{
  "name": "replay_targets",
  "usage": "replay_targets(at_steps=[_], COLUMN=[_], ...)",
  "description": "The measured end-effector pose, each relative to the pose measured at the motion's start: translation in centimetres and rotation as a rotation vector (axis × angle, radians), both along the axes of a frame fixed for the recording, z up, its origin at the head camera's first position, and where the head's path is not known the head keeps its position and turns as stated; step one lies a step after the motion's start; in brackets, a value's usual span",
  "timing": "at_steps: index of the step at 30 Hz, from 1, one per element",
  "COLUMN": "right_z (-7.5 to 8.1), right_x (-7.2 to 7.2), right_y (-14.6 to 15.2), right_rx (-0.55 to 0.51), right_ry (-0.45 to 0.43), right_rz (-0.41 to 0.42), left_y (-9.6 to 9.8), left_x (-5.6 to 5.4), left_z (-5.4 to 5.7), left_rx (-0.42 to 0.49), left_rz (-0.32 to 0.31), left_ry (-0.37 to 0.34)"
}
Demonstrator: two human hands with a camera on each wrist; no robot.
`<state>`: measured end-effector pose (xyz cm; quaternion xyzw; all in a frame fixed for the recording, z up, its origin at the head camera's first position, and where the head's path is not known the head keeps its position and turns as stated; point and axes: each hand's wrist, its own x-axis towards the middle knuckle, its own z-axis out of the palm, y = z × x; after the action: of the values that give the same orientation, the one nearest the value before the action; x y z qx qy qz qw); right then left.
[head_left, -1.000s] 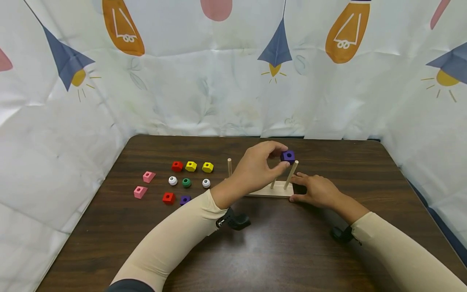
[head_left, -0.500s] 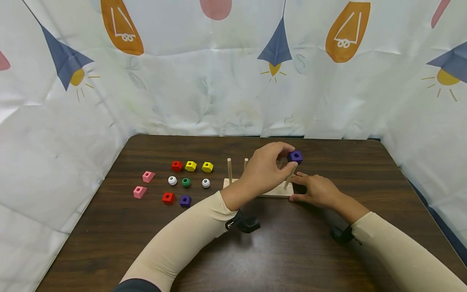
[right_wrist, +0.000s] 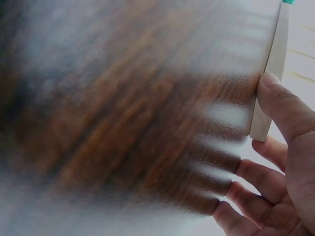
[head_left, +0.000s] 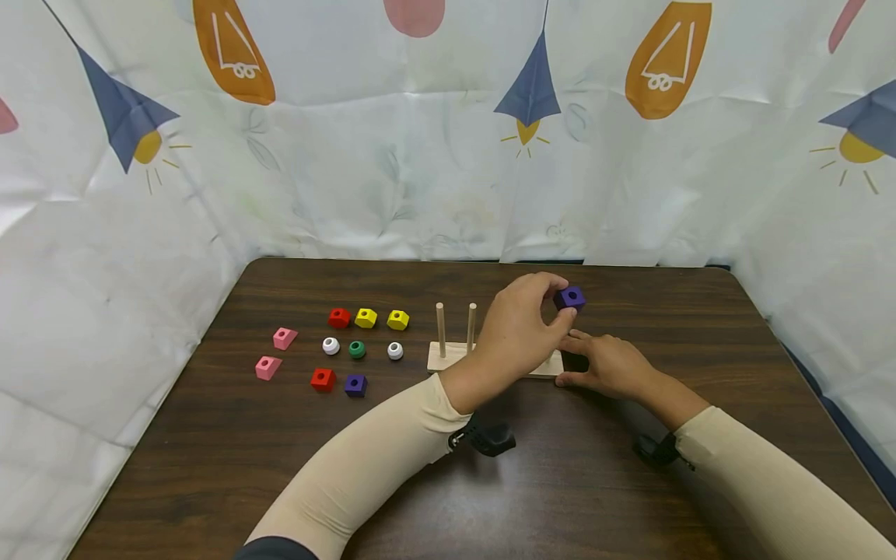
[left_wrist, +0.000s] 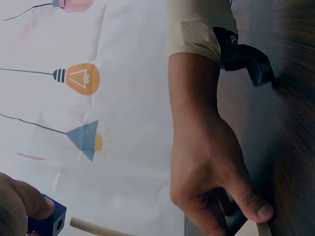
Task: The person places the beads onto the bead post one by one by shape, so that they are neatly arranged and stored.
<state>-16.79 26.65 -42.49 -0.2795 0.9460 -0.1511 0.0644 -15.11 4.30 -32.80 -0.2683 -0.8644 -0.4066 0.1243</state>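
Observation:
My left hand (head_left: 521, 327) pinches a purple cube bead (head_left: 570, 298) with a hole through it, between thumb and fingertips. The bead is held up over the right end of a pale wooden peg board (head_left: 437, 360). In the left wrist view, the tip of a peg (left_wrist: 81, 225) lies close beside the purple bead's hole. My right hand (head_left: 612, 365) grips the board's right end, its thumb along the front edge, as the right wrist view also shows with the board (right_wrist: 268, 93). Two pegs show at the left of the board; my left hand hides those at the right.
Left of the board lie two red beads (head_left: 323, 380), two yellow beads (head_left: 398, 320), two white beads (head_left: 395, 351), a green bead (head_left: 357, 349), another purple bead (head_left: 355, 386) and two pink beads (head_left: 268, 368). A patterned curtain (head_left: 448, 179) hangs behind the table (head_left: 560, 482).
My left hand has moved to the right with the purple bead, from left of the end peg to over it. The board's left pegs have come into view. My right hand stays put.

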Motion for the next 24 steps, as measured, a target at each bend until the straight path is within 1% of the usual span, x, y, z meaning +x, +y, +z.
replay_targets(at_steps=[3,8,10,16,19,24], right_z=[0.0,0.0,0.0,0.0,0.0,0.0], right_x=[0.0,0.1,0.1,0.1,0.1,0.0], right_y=[0.0,0.0,0.0,0.0,0.0,0.0], right_rx=[-0.004,-0.001,0.001,0.0,-0.007,-0.004], right_ry=[0.005,0.005,0.004,0.007,0.0,-0.001], right_rz=[0.002,-0.001,-0.001,-0.003,-0.004,-0.003], left_y=[0.3,0.7,0.8,1.1,1.2,1.3], left_x=[0.1,0.2,0.3,0.4,0.4,0.3], left_z=[-0.4,-1.2,-1.5,-2.4,-3.1,-4.5], left_rx=[0.02,0.052,0.047,0.039,0.05,0.075], left_rz=[0.02,0.053,0.066,0.064,0.07,0.098], left_ry=[0.011,-0.009,-0.006,0.016,-0.011,-0.091])
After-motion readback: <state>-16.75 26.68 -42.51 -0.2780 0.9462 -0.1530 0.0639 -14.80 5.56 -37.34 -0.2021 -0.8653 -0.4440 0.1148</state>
